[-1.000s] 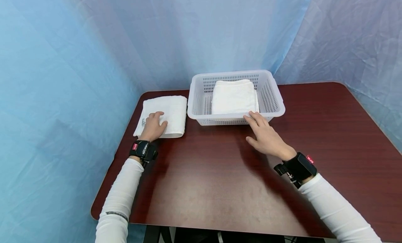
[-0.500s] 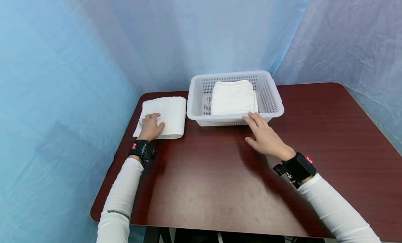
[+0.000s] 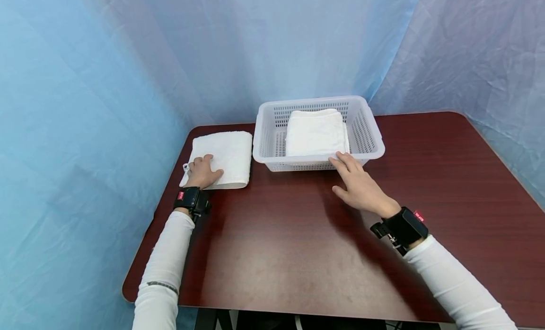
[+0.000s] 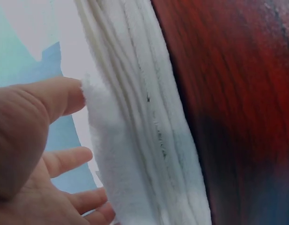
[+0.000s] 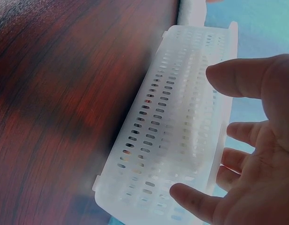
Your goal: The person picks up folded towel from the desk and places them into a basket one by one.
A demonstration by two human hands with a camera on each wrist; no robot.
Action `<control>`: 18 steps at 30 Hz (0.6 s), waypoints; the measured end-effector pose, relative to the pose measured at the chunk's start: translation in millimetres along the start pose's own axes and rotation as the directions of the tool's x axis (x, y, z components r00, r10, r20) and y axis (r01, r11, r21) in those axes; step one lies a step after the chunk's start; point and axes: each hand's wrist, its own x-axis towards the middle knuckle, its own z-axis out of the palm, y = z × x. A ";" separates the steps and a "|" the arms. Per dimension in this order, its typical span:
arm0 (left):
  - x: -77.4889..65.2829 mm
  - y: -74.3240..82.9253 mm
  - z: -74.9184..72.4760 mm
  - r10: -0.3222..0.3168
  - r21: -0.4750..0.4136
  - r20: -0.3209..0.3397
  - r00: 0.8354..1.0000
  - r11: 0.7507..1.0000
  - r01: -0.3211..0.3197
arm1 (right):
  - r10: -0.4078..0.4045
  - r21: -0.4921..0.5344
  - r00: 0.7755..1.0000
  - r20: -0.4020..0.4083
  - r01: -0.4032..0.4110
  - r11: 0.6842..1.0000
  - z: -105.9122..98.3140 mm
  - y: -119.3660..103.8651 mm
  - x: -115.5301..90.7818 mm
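Observation:
A thick folded white towel (image 3: 232, 152) lies at the table's back left. My left hand (image 3: 201, 173) rests on its front left part with the thumb spread away from loosely extended fingers. In the left wrist view, the stacked layers along the towel's edge (image 4: 135, 117) show in front of that hand. A small white loop (image 3: 185, 167) sticks out at the towel's left side. My right hand (image 3: 357, 182), fingers extended, has its fingertips right at the front rim of a white slotted plastic basket (image 3: 294, 166). Inside the basket lies another folded white towel (image 3: 317, 133).
The dark red-brown table (image 3: 289, 235) has rounded corners, and its front edge runs along the bottom of the head view. Blue fabric curtains (image 3: 238, 50) hang behind it and on both sides. The basket stands close to the back edge, just right of the left towel.
My left hand has slid slightly left over the towel, and the white loop beside its fingers now shows. The right hand, the basket and both towels keep their places.

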 end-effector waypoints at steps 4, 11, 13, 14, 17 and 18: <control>-0.2 0.2 -2.8 -0.022 0.024 0.027 0.999 0.999 0.022 | 0.004 0.002 1.000 0.003 -0.004 1.000 -0.4 0.1 0.1; 0.8 -2.2 -6.2 -0.060 0.080 0.050 0.997 0.995 0.056 | 0.004 0.002 1.000 0.005 -0.004 1.000 -0.5 -0.1 -0.1; 2.8 -4.6 -6.3 -0.077 0.090 0.051 0.996 0.993 0.073 | 0.004 0.002 1.000 0.005 -0.004 1.000 -0.4 0.0 -0.2; 3.9 -5.8 -6.4 -0.085 0.099 0.052 0.995 0.992 0.079 | 0.004 0.003 1.000 0.006 -0.004 1.000 -0.2 0.1 -0.2; 7.5 -9.0 -7.5 -0.107 0.116 0.056 0.993 0.988 0.100 | 0.008 0.005 1.000 0.009 -0.008 1.000 -0.3 0.3 -0.3; 8.4 -10.0 -7.9 -0.114 0.121 0.057 0.992 0.987 0.107 | 0.009 0.005 1.000 0.010 -0.010 1.000 -0.2 0.3 -0.3</control>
